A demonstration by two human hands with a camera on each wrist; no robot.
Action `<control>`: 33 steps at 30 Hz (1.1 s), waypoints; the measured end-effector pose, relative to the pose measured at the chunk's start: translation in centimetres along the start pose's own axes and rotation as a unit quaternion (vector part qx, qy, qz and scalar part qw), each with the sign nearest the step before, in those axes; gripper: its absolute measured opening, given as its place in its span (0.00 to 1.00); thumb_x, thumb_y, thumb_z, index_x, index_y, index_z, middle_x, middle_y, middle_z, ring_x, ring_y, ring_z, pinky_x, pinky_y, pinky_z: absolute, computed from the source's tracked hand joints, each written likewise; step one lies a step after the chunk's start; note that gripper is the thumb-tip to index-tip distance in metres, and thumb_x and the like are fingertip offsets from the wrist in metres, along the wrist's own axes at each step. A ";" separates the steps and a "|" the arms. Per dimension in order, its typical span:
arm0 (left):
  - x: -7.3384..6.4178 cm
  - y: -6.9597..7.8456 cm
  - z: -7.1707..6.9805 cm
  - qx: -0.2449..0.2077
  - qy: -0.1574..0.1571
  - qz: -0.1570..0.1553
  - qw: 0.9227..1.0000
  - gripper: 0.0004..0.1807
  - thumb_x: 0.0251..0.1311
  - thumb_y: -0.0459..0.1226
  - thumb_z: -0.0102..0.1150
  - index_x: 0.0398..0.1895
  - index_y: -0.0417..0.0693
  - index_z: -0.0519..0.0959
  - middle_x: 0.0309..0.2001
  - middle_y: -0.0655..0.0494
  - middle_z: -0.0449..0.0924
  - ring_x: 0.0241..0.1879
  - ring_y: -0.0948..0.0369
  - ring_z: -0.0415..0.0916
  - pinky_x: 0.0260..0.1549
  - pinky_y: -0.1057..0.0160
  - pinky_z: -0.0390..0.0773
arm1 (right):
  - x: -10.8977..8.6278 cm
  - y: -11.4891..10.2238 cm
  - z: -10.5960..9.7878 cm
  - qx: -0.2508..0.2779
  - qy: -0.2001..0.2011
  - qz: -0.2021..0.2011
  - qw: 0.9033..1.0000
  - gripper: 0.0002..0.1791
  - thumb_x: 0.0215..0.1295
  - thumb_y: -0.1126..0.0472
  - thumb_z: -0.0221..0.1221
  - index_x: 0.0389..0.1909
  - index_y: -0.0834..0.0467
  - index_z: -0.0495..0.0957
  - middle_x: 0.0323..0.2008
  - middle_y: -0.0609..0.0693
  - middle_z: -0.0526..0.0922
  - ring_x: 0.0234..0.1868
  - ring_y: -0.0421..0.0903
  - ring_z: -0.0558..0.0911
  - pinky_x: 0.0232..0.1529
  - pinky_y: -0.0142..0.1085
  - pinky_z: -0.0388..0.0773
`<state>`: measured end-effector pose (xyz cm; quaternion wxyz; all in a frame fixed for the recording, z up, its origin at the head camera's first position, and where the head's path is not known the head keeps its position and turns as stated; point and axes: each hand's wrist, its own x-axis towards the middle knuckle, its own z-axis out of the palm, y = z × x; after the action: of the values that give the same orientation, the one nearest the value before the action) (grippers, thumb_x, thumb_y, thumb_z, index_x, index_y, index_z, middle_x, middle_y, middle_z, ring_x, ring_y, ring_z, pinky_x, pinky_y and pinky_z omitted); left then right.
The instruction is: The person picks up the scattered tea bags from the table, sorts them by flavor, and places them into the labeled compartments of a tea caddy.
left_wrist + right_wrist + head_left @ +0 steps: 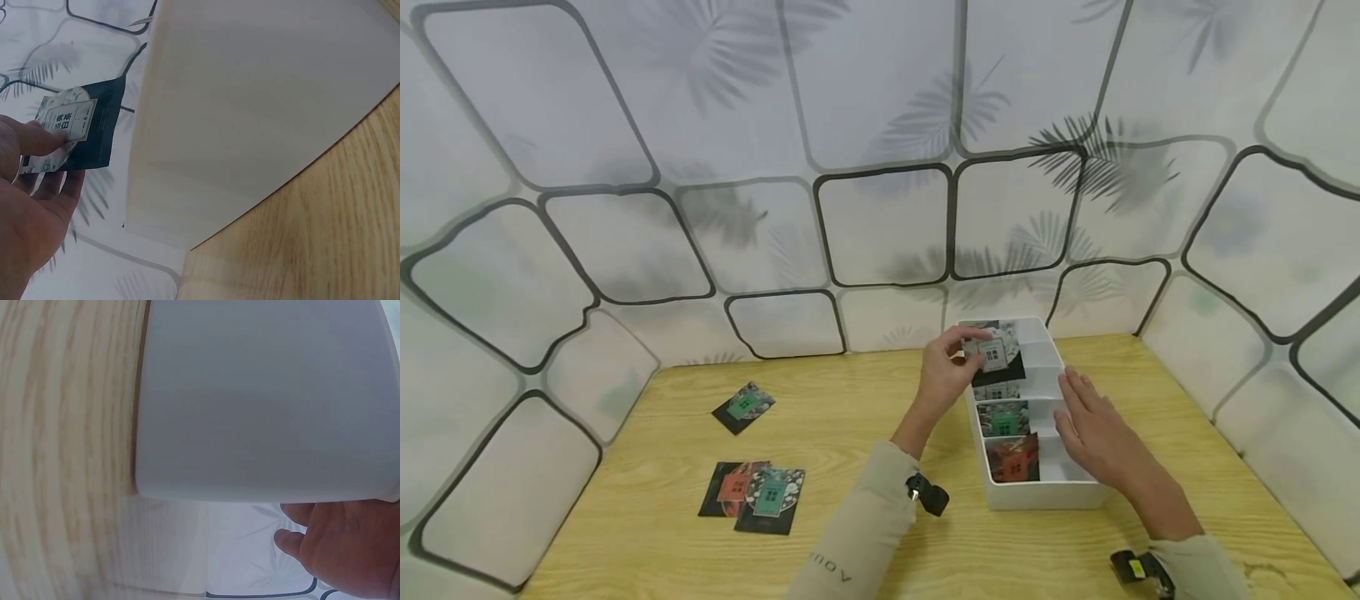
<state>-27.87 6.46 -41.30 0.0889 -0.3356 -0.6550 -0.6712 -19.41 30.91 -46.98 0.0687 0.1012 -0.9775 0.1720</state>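
Your left hand has a grey-labelled sachet pinched at one edge, thumb over the printed face and fingers behind; held that way, most of the label is left readable. The sachet hangs above the far half of the white divided box; can't tell whether its lower edge touches anything. Your right hand holds nothing, fingers straight and close together along the box's right side, probably to steady it; how hard it presses, you can't read from here. Inside, one label colour per slot, apparently to keep kinds apart: red-labelled sachet nearest you, green-labelled sachet next, a second grey-labelled sachet beyond, all toward the left wall. Off to your left, three lie loose, face up: a small green-labelled one alone, angled, and nearer you a teal-labelled sachet overlapping a red-labelled one; a casual lay, labels easy to see. Surface: yellowish wood-grain tabletop, the box flat on it at your right. Room: pale wall covering around the back and sides, printed with dark rounded outlines and grey fern-like fronds.
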 end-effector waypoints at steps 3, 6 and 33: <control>-0.1 -0.1 0.2 0.005 0.000 -0.007 1.000 0.14 0.62 0.16 0.59 0.51 0.25 0.80 0.53 0.30 0.79 0.46 0.35 0.80 0.31 0.68 0.77 | -0.1 0.0 0.1 -0.002 0.006 -0.002 1.000 0.35 0.83 0.54 0.42 0.77 0.75 0.50 0.78 0.71 0.49 0.77 0.71 0.52 0.69 0.69 0.53; -0.2 -0.3 0.3 0.009 -0.003 -0.017 1.000 0.14 0.62 0.16 0.59 0.51 0.24 0.80 0.52 0.30 0.80 0.43 0.35 0.79 0.31 0.68 0.75 | -0.1 0.1 0.2 -0.001 0.009 -0.003 1.000 0.35 0.83 0.54 0.42 0.77 0.75 0.51 0.78 0.71 0.49 0.77 0.71 0.52 0.69 0.69 0.53; -1.1 -6.1 1.0 0.106 -0.014 -0.020 0.994 0.13 0.62 0.20 0.65 0.49 0.36 0.84 0.47 0.44 0.84 0.48 0.51 0.84 0.50 0.58 0.83 | 0.0 -0.2 0.1 -0.008 0.010 0.001 1.000 0.34 0.82 0.55 0.44 0.76 0.75 0.52 0.78 0.71 0.50 0.76 0.71 0.53 0.69 0.68 0.54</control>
<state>-30.12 7.85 -47.02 0.1009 -0.3205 -0.7306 -0.5944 -19.35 30.68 -46.96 0.0789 0.0975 -0.9782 0.1653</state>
